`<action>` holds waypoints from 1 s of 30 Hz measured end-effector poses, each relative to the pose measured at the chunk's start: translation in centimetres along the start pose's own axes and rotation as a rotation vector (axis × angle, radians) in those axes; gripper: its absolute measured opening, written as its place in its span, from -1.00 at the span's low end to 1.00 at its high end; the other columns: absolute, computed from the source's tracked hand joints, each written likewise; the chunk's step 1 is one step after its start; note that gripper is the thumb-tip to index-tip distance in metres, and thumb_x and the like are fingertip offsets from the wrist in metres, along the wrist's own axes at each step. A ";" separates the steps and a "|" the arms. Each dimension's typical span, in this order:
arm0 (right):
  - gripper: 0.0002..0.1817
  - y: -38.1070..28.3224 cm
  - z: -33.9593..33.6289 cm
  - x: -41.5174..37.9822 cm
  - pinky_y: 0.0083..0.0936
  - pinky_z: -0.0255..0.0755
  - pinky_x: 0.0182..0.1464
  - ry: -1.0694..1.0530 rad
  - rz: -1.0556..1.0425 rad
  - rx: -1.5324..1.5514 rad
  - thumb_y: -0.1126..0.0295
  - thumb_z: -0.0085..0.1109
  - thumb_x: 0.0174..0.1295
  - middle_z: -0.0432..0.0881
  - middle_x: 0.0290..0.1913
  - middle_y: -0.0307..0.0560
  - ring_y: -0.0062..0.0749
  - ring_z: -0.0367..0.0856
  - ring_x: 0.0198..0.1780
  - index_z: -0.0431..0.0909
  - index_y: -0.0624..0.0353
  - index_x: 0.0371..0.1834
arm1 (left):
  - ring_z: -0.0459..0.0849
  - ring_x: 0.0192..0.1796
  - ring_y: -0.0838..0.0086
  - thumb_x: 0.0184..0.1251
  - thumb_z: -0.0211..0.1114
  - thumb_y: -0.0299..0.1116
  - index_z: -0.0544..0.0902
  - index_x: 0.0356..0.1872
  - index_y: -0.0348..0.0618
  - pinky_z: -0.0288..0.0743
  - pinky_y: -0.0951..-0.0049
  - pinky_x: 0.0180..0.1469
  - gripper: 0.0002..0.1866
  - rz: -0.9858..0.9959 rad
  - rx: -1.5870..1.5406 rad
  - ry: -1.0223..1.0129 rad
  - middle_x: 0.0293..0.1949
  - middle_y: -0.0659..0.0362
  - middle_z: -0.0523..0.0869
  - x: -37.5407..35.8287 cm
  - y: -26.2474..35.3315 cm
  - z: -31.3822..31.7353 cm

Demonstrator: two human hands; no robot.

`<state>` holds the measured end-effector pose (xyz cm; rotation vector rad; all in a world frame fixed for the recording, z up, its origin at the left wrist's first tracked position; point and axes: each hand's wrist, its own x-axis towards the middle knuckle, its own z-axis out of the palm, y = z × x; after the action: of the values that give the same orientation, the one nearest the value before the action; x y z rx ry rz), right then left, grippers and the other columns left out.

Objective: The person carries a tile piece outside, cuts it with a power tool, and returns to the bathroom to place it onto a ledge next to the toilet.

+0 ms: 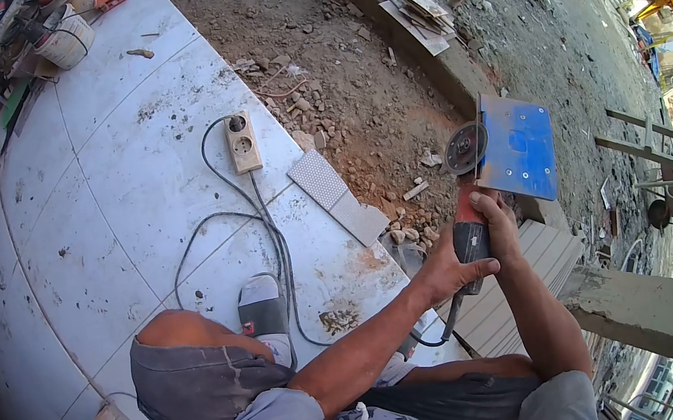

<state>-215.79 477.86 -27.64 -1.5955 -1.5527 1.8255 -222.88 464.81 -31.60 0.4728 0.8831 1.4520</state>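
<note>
An angle grinder point(472, 242) with a red and black body is held up in front of me, its round disc point(465, 148) at the far end. Beside the disc sits a flat blue plate point(519, 146) dotted with small round screw heads; how it joins the grinder is hidden. My left hand point(451, 264) wraps the grinder's body, thumb across it. Higher up, my right hand point(499, 225) grips near the red head, just below the plate; its fingers are partly hidden. The black cord point(455, 319) leaves the grinder's lower end.
A socket block point(243, 144) and looping cable lie on the white tiled floor point(146, 188). A cut patterned tile point(337, 196) rests at its rubble-strewn edge. Grooved panels point(534, 270) lie under my right arm. A bucket point(65, 37) stands far left; tile pieces point(418, 16) sit on the kerb.
</note>
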 end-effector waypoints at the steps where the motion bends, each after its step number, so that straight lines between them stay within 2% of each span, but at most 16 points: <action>1: -0.43 -0.1 0.4 0.3 -0.45 0.49 0.02 0.048 -0.080 -0.071 0.13 0.32 0.15 0.64 -0.04 -0.07 -0.41 0.61 -0.06 0.55 0.31 0.13 | 0.48 0.31 0.32 -0.06 0.66 0.15 0.15 0.44 -0.31 0.40 0.32 0.34 0.19 0.028 0.014 0.039 0.25 0.01 0.47 0.0 -0.1 0.2; 2: -0.43 -0.4 0.7 0.6 -0.45 0.49 0.02 0.096 -0.164 -0.144 0.13 0.33 0.14 0.64 -0.04 -0.07 -0.42 0.61 -0.07 0.56 0.32 0.12 | 0.48 0.31 0.32 -0.08 0.68 0.15 0.16 0.44 -0.30 0.40 0.32 0.34 0.19 0.061 0.027 0.078 0.26 0.02 0.46 0.1 -0.2 0.1; 3: -0.40 -0.5 1.1 0.7 -0.47 0.47 0.03 0.103 -0.186 -0.162 0.11 0.35 0.12 0.64 0.00 -0.06 -0.43 0.60 -0.04 0.55 0.31 0.14 | 0.50 0.27 0.35 -0.01 0.68 0.01 0.17 0.43 -0.29 0.42 0.33 0.32 0.10 0.061 0.018 0.047 0.23 0.05 0.46 0.2 0.2 -0.1; 4: -0.40 -0.7 1.5 0.8 -0.47 0.47 0.03 0.096 -0.191 -0.166 0.11 0.35 0.12 0.64 0.00 -0.06 -0.43 0.60 -0.04 0.55 0.31 0.14 | 0.50 0.27 0.35 -0.01 0.68 0.01 0.17 0.43 -0.29 0.42 0.33 0.32 0.10 0.068 0.017 0.052 0.23 0.05 0.46 0.2 0.3 -0.4; 6: -0.38 -0.8 2.1 0.6 -0.46 0.46 0.05 0.098 -0.241 -0.211 0.07 0.35 0.18 0.63 0.02 -0.07 -0.45 0.59 -0.02 0.52 0.28 0.19 | 0.52 0.22 0.39 0.07 0.61 -0.16 0.20 0.40 -0.29 0.45 0.34 0.28 -0.03 0.027 0.021 0.050 0.17 0.08 0.48 -0.2 0.2 -0.9; 7: -0.38 -0.6 2.2 0.8 -0.46 0.46 0.05 0.100 -0.240 -0.209 0.07 0.35 0.18 0.63 0.02 -0.07 -0.45 0.59 -0.02 0.52 0.28 0.19 | 0.52 0.22 0.39 0.07 0.61 -0.16 0.20 0.40 -0.29 0.45 0.34 0.28 -0.03 0.025 0.022 0.049 0.17 0.08 0.48 -0.2 0.3 -1.4; 9: -0.37 -0.1 2.2 1.5 -0.43 0.48 0.10 -0.044 -0.160 0.080 -0.03 0.25 0.33 0.63 0.06 -0.02 -0.38 0.61 0.03 0.46 0.24 0.26 | 0.52 0.18 0.42 0.10 0.51 -0.29 0.22 0.38 -0.29 0.48 0.36 0.23 -0.14 0.060 -0.069 -0.020 0.13 0.11 0.50 0.0 0.9 -2.3; 10: -0.37 0.3 2.4 1.8 -0.43 0.48 0.10 -0.045 -0.166 0.080 -0.03 0.25 0.33 0.63 0.06 -0.02 -0.38 0.61 0.03 0.46 0.24 0.26 | 0.52 0.18 0.42 0.10 0.51 -0.29 0.22 0.38 -0.29 0.48 0.36 0.23 -0.14 0.066 -0.067 -0.021 0.13 0.11 0.50 0.0 0.7 -2.8; 12: -0.37 2.0 2.9 2.4 -0.35 0.55 0.10 -0.340 -0.017 0.646 -0.10 0.09 0.44 0.64 0.08 0.03 -0.27 0.65 0.04 0.43 0.22 0.30 | 0.51 0.20 0.42 0.09 0.51 -0.27 0.22 0.39 -0.28 0.45 0.37 0.24 -0.13 0.004 -0.106 -0.013 0.11 0.11 0.51 0.1 0.3 -3.8; 13: -0.36 3.3 3.2 2.6 -0.22 0.61 0.08 -0.370 0.017 0.707 -0.11 0.00 0.47 0.64 0.11 0.13 -0.12 0.69 0.03 0.41 0.23 0.32 | 0.47 0.25 0.40 0.07 0.52 -0.21 0.20 0.43 -0.28 0.38 0.34 0.30 -0.07 0.099 -0.096 0.011 0.14 0.10 0.48 -0.3 0.8 -3.7; 16: -0.36 4.7 3.9 2.0 -0.13 0.64 0.03 -0.471 0.014 0.869 -0.09 -0.03 0.48 0.64 0.11 0.18 -0.04 0.71 0.00 0.39 0.24 0.34 | 0.42 0.29 0.38 0.05 0.53 -0.16 0.16 0.47 -0.28 0.30 0.33 0.36 0.00 0.104 -0.061 0.008 0.18 0.09 0.44 -0.8 0.5 -4.2; 17: -0.36 5.6 3.8 2.5 -0.07 0.64 0.05 -0.505 0.036 0.960 -0.08 -0.06 0.49 0.63 0.12 0.25 0.05 0.71 0.01 0.37 0.25 0.37 | 0.38 0.32 0.36 0.03 0.54 -0.14 0.14 0.49 -0.28 0.27 0.32 0.39 0.04 0.072 -0.066 -0.030 0.22 0.08 0.41 -0.9 0.6 -4.6; 27: -0.35 6.5 3.3 2.2 0.00 0.60 0.12 -0.502 -0.033 1.054 -0.05 -0.08 0.50 0.58 0.20 0.34 0.16 0.68 0.06 0.32 0.25 0.43 | 0.40 0.30 0.38 -0.04 0.57 -0.13 0.15 0.48 -0.32 0.29 0.36 0.37 0.08 0.030 0.020 -0.085 0.22 0.05 0.43 -0.6 -0.1 -6.0; 30: -0.36 6.5 3.2 2.2 0.02 0.59 0.12 -0.503 -0.057 1.046 -0.04 -0.07 0.49 0.59 0.19 0.33 0.16 0.68 0.06 0.34 0.26 0.41 | 0.40 0.31 0.37 -0.06 0.58 -0.13 0.14 0.48 -0.33 0.29 0.34 0.38 0.10 -0.070 0.025 -0.131 0.22 0.04 0.44 -0.4 0.6 -5.9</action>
<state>-216.54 475.31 -34.70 -0.6214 -0.4910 2.4692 -227.65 463.17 -34.69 0.5447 0.8059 1.3322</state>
